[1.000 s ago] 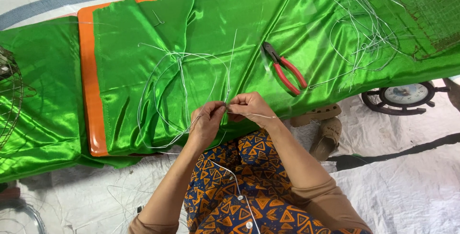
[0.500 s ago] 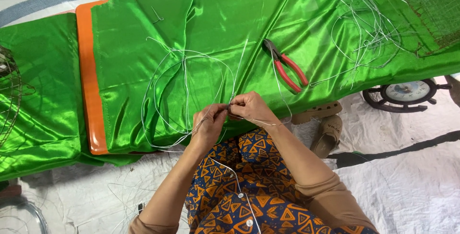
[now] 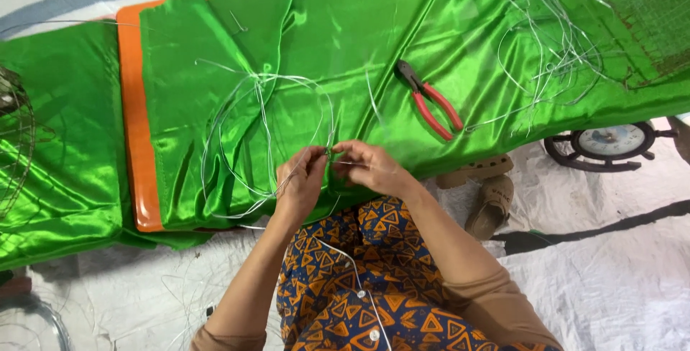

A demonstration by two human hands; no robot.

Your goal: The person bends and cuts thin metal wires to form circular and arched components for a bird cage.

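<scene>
- Left hand [image 3: 302, 178] and right hand [image 3: 370, 168] meet, both pinching thin white wire [image 3: 262, 135] at the green cloth's [image 3: 345, 28] near edge.
- Wire loops spread beyond the left hand.
- Red pliers [image 3: 431, 101] lie beyond the right hand, apart.

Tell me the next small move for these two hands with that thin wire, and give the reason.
Probably draw the hands slightly apart to pull the wire snug. The left hand and right hand pinch the thin wire between fingertips at one spot, while its slack loops sprawl loosely over the green satin cloth. The red-handled pliers lie untouched beside them, so fingers alone seem to be doing the work.
</scene>
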